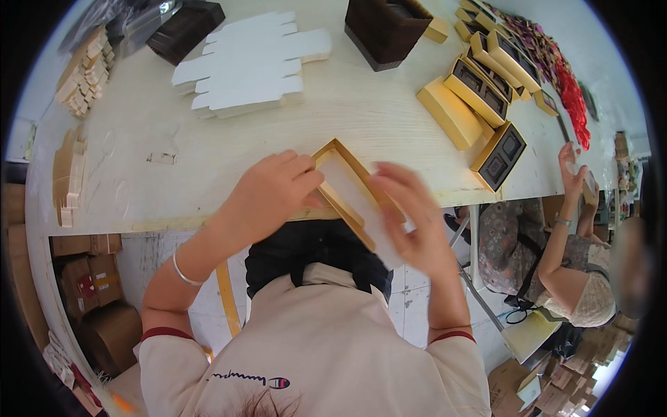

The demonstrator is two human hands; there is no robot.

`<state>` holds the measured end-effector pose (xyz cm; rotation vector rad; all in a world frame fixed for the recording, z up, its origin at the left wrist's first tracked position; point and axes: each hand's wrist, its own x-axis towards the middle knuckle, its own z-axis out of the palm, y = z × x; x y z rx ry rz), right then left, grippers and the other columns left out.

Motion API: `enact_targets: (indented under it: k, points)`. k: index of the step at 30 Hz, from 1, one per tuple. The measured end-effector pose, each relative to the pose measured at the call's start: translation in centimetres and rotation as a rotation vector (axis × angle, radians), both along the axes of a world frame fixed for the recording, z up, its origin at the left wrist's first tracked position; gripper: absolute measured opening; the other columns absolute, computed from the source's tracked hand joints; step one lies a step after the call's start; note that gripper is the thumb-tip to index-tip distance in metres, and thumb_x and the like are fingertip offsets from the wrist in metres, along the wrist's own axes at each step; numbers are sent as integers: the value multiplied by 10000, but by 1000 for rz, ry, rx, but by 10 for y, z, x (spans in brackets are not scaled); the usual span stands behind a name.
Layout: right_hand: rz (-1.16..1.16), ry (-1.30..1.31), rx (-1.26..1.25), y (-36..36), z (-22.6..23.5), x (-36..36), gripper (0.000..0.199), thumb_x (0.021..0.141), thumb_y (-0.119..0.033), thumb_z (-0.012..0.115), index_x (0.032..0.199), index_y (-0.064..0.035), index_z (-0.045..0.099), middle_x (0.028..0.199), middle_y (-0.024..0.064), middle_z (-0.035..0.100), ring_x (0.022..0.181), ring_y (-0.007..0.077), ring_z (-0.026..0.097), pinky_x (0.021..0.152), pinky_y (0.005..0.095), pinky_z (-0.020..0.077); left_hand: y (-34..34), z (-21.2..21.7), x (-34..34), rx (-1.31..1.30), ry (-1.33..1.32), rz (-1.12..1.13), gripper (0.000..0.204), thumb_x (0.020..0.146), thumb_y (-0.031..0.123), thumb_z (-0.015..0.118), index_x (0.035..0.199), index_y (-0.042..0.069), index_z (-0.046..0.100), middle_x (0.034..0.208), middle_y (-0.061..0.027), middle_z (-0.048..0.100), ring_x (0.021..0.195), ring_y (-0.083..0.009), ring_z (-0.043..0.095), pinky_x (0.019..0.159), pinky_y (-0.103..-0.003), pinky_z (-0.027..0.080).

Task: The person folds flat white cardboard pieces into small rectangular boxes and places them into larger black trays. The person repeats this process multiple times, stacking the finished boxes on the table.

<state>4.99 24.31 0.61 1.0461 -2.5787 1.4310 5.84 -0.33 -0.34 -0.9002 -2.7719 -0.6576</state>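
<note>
A partly folded gold cardboard box (354, 171) with a white inside is between my hands at the table's front edge, its near end over my lap. My left hand (278, 187) is closed on the box's left wall near the far corner, its thumb and fingers pinching the edge. Curled around the right wall towards the near end is my right hand (415, 219), its fingers blurred by motion. The box's gold walls stand up along both long sides; its near end is partly hidden behind my right hand.
White flat box blanks (253, 66) are stacked at the back, between dark plastic trays (184, 31) and a taller dark tray stack (384, 31). Gold boxes with dark inserts (476, 90) crowd the right. Gold folded pieces (69, 177) lie left. A co-worker (563, 271) works at right.
</note>
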Motion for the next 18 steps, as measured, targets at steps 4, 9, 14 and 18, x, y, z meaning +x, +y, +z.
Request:
enact_targets:
  k: [4,9,14,18]
  points:
    - [61,231,290,30,-2,-5,471,711,92,618,1169,-20,612,1193,160,575,1062,340,568,897,409,456,-12,-2,-18,-22,90,-47,300,687,205,770,899,64,613,953,-49,598,859,-218,565,752,-320,473]
    - [238,309,286,18,-20,-12,440,704,-58,736,1127,-38,618,1053,99,605,1021,296,577,851,402,454,3,10,-8,-109,138,-52,400,669,164,778,1038,108,635,1237,-41,542,894,-230,557,801,-334,472]
    - [312,308,300,4,-14,-15,349,701,-119,753,1017,-80,608,959,49,572,943,240,558,812,354,431,-3,-1,4,32,-140,-195,383,678,169,781,1031,121,640,1240,-37,534,931,-221,564,805,-332,484]
    - [348,227,271,-2,-17,-19,298,688,-134,770,927,-86,598,884,55,525,845,246,525,749,366,416,-12,-12,5,183,-285,-218,320,681,152,780,970,102,654,1118,-22,574,873,-219,570,762,-324,489]
